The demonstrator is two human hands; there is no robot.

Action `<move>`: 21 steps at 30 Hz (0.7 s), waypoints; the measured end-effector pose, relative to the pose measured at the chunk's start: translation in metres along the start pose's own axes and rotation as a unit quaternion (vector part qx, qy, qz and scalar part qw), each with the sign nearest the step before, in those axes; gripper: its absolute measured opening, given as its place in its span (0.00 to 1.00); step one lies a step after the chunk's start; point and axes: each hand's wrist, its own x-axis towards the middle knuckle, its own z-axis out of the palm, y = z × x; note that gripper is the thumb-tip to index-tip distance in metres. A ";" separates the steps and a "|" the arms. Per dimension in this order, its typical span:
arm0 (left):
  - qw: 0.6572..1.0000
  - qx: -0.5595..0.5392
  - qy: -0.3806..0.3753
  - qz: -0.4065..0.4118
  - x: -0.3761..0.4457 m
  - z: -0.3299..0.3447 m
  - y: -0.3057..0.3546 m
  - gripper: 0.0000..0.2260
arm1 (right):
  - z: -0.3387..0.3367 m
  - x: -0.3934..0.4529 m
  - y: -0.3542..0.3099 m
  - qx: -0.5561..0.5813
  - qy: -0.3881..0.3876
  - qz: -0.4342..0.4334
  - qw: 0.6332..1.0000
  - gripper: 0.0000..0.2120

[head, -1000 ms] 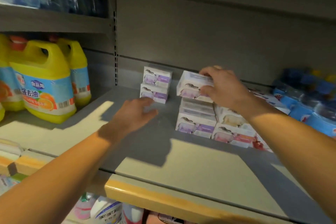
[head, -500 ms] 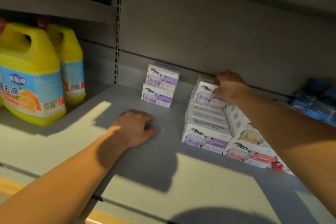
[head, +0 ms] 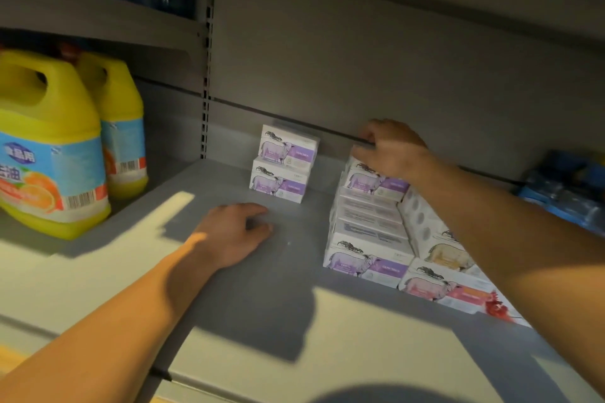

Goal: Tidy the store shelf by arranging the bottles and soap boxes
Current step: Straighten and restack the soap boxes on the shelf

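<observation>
Two purple-and-white soap boxes are stacked against the back panel of the grey shelf. To their right runs a row of more purple soap boxes from back to front. My right hand grips the rearmost upper purple box of that row from above, fingers curled over its far edge. My left hand rests palm down on the bare shelf in front of the two-box stack, fingers loosely bent, holding nothing. Two yellow detergent bottles stand at the left.
Soap boxes with yellow and pink print sit right of the purple row. Blue packs lie at the far right. A higher shelf with dark blue goods overhangs the bottles. An upright slotted rail divides the back panel.
My right hand carried the purple box back and down onto the rear of the row. My left hand dropped from mid-air to rest on the shelf.
</observation>
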 end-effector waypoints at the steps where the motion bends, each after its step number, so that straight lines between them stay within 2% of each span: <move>1: 0.999 -0.035 0.018 -0.010 0.000 -0.002 -0.001 0.16 | 0.002 0.003 -0.012 0.034 0.015 -0.019 0.999 0.18; 5: 0.985 -0.138 0.091 -0.041 0.001 -0.008 -0.004 0.14 | 0.020 0.020 -0.058 0.062 -0.003 -0.071 0.996 0.25; 8: 0.979 -0.154 0.121 -0.059 0.004 -0.009 -0.007 0.13 | 0.037 0.037 -0.073 0.049 -0.037 -0.026 0.998 0.28; 11: 0.979 -0.150 0.124 -0.063 0.005 -0.008 -0.008 0.13 | 0.053 0.048 -0.077 0.061 -0.074 0.027 0.995 0.25; 17: 0.981 -0.148 0.114 -0.059 0.007 -0.008 -0.007 0.15 | 0.052 0.045 -0.089 0.108 0.000 0.051 0.993 0.27; 21: 0.983 -0.127 0.121 -0.057 0.004 -0.012 -0.003 0.16 | 0.028 0.014 -0.095 0.124 0.046 0.006 0.991 0.21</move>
